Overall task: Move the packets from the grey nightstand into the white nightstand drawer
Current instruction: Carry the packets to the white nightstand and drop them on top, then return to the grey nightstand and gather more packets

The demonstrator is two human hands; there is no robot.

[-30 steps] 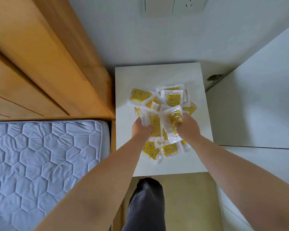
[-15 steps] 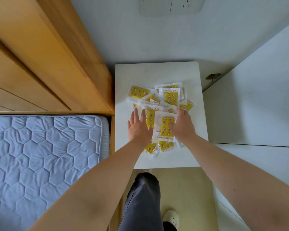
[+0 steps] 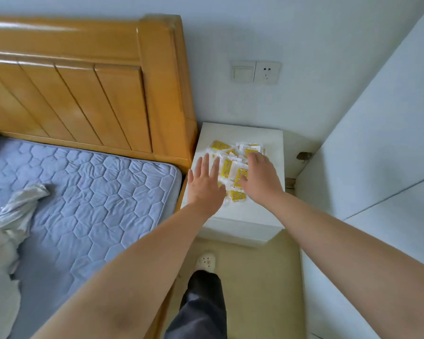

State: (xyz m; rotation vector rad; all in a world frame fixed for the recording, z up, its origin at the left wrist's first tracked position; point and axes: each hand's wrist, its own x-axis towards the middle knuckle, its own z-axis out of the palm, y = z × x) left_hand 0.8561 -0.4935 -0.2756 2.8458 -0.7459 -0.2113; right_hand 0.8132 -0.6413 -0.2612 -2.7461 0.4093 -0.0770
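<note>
Several packets (image 3: 228,166): small flat sachets, yellow print under clear crinkled film with white sealed edges, heaped loosely and overlapping on top of the nightstand (image 3: 242,133).
Left hand (image 3: 205,184): flat, fingers straight and apart, at the pile's left edge; it grips nothing.
Right hand (image 3: 261,176): spread palm-down on the pile's right side, fingers resting on packets, curled round none that we can see.
Nightstand: pale, smooth and boxy; we cannot tell whether it is the grey or the white one.
Drawer front (image 3: 238,232): closed, we judge.
Progress: we see no packet in any drawer; the whole pile remains to be moved, and a drawer must be opened first.
Surroundings: glossy orange wooden headboard (image 3: 83,94) and blue-grey quilted mattress (image 3: 96,192) to the left; plain white panel (image 3: 377,143) to the right.
</note>
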